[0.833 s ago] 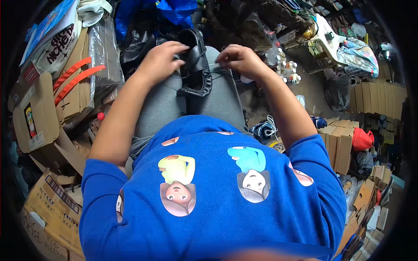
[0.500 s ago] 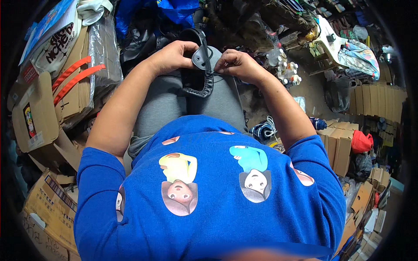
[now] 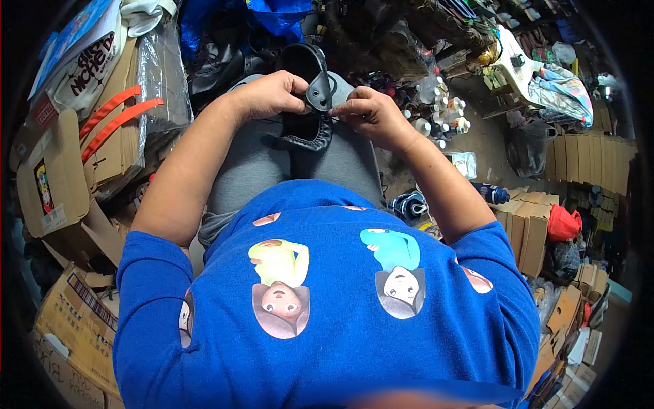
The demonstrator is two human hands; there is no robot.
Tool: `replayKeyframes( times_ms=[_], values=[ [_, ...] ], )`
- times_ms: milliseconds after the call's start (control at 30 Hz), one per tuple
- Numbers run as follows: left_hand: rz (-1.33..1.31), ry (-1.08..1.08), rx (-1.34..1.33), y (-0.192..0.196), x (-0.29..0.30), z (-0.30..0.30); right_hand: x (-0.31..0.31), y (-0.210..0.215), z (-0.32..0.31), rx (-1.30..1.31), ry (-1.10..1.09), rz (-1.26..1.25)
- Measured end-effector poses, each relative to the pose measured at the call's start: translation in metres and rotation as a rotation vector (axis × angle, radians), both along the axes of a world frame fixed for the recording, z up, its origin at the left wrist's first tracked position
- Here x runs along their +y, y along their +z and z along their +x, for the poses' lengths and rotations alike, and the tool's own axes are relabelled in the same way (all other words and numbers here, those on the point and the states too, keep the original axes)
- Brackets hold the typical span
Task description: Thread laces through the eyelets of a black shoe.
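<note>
A black leather shoe (image 3: 308,129) lies on my lap, over grey trousers. My left hand (image 3: 269,95) grips its upper edge, thumb pressed on a black flap (image 3: 318,88) of the shoe. My right hand (image 3: 368,112) pinches the same flap from the right side, fingertips meeting those of the left hand. The shoe's toe end points toward my body. I wear a blue long-sleeved top with cartoon prints.
Cardboard boxes (image 3: 61,177) with orange straps stack at my left. Dark bags (image 3: 225,54) and a blue sack lie ahead. Small bottles (image 3: 443,116) stand on the floor at right, with folded cartons (image 3: 531,225) and a red bag (image 3: 563,221) beyond.
Both hands drew closer together on the shoe. The black flap has been lifted and is now pinched between the fingertips of both hands.
</note>
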State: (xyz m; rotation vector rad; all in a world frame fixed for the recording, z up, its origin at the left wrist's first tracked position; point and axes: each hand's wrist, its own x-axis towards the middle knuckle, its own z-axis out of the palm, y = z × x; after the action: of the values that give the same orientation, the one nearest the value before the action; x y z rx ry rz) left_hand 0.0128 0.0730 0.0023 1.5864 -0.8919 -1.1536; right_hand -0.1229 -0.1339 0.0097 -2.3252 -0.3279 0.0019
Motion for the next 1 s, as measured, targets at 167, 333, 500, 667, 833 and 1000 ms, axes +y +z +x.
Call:
replayKeyframes(
  times_ms=[167, 333, 500, 667, 833, 1000],
  values=[
    [0.001, -0.044, -0.022, 0.003, -0.002, -0.001, 0.009, 0.022, -0.001, -0.185, 0.086, -0.311],
    [0.038, -0.038, -0.221, 0.015, -0.005, -0.006, 0.04, 0.047, 0.012, -0.243, 0.294, -0.853],
    [0.089, 0.065, -0.284, 0.008, -0.016, -0.003, 0.042, 0.035, 0.014, -0.184, 0.218, -0.747],
    [-0.05, 0.154, -0.346, -0.014, -0.013, -0.004, 0.029, 0.03, 0.015, -0.156, 0.196, -0.554],
    [-0.211, 0.531, -0.944, -0.02, -0.009, -0.021, 0.02, 0.002, 0.014, -0.039, 0.024, -0.222],
    [0.111, 0.446, -0.489, 0.016, 0.054, -0.065, -0.014, 0.006, -0.008, 0.416, -0.149, 0.406]
  ],
)
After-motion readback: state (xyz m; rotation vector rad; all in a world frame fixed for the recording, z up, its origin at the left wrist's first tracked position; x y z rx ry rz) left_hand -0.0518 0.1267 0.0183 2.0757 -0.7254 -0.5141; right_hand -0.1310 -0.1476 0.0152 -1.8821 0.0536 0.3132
